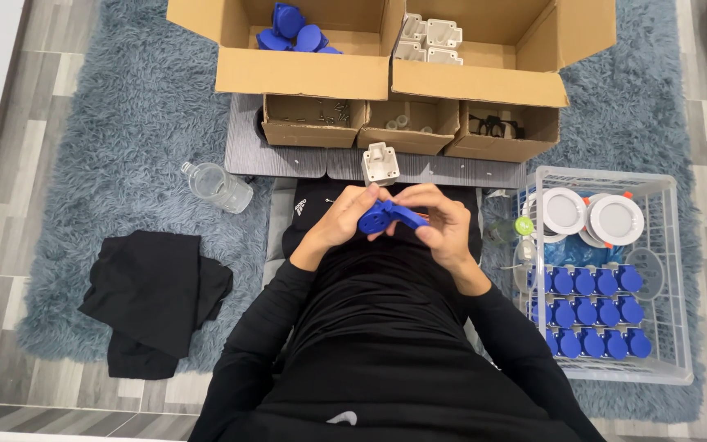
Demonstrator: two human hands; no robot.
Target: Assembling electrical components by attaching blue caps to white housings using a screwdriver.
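Blue plastic, a hinged-looking cap piece (388, 216), sits pinched between the person's two hands just above the lap, near the middle of the scene. The left hand (344, 219) curls around its left end, fingers closed on it; the right hand (443, 221) arches over the right end, fingertips pressing down on the part. At twelve o'clock from the hands, a white plastic housing (380, 162) lies on the grey worktop (288, 160), just in front of three small cardboard trays (409, 127). Farther at twelve, two large cardboard boxes (386, 78) hold more blue parts and white housings. At three o'clock stands a white wire basket (673, 360) lined with rows of blue caps (595, 311). A clear jar (218, 187) lies at ten o'clock on the shaggy rug (124, 123).
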